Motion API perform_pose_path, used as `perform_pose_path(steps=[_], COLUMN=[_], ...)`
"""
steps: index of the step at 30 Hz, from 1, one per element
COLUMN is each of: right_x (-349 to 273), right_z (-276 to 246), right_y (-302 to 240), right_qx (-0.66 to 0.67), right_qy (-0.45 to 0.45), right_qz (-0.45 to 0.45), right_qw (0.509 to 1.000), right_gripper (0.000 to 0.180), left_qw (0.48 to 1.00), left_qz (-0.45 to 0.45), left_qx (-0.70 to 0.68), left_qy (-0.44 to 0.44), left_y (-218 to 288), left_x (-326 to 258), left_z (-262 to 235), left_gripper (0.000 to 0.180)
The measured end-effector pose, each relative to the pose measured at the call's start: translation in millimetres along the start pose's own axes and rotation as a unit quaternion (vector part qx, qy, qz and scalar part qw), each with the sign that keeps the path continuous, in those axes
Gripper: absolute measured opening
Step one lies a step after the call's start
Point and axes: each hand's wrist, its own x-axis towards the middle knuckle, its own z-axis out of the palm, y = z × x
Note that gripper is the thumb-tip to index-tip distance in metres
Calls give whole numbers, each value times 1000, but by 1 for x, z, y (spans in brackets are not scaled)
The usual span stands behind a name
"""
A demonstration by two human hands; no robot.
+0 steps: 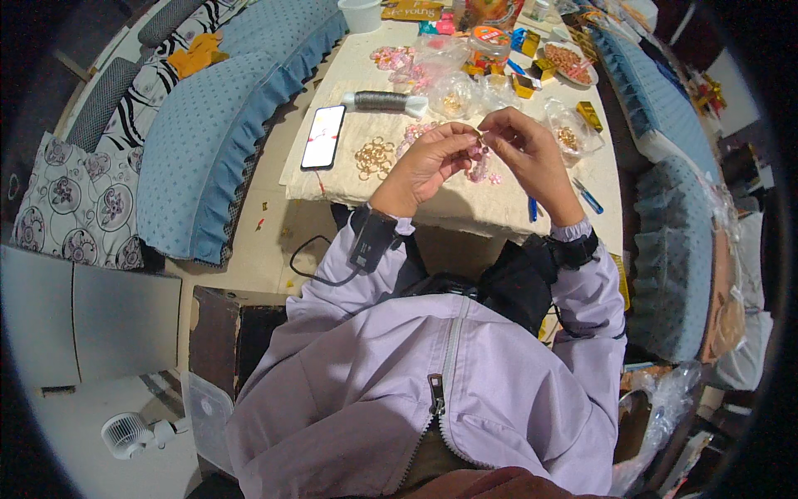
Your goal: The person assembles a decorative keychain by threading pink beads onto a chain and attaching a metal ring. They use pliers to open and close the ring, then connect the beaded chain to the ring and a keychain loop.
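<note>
Above the near part of the table, my left hand and my right hand meet with thumbs and forefingers pinched. Between their fingertips is a small pink charm, its fine detail too tiny to make out. A pile of gold rings lies left of my left hand. Pink charms are heaped behind my left fingers, partly hidden, and more pink pieces lie below my fingertips. To the right of my right hand sits a clear plastic bag of small gold parts.
A lit phone and a spool of dark cord are on the left. Blue-handled tools lie near the right edge. Farther back stand a plate of nuts, a round jar and a white tub. Blue-covered sofas flank the table.
</note>
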Motion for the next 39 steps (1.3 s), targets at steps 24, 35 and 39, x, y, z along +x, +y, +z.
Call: perform_pose_path(steps=[24, 35, 39], right_x=[-3, -6, -7], right_z=[-2, -8, -6], right_y=[1, 6, 5], right_qx=[-91, 25, 5], right_qy=[50, 44, 60], right_qz=[-39, 13, 20], right_qw=[994, 999, 998], right_gripper=[14, 11, 10], left_qw=[996, 975, 920], left_qz=[82, 188, 313], left_qx=[-11, 114, 212], left_qy=[13, 20, 101], left_y=[-2, -6, -11], left_x=[-4, -3, -4], left_z=[27, 37, 49], left_gripper=[13, 14, 12])
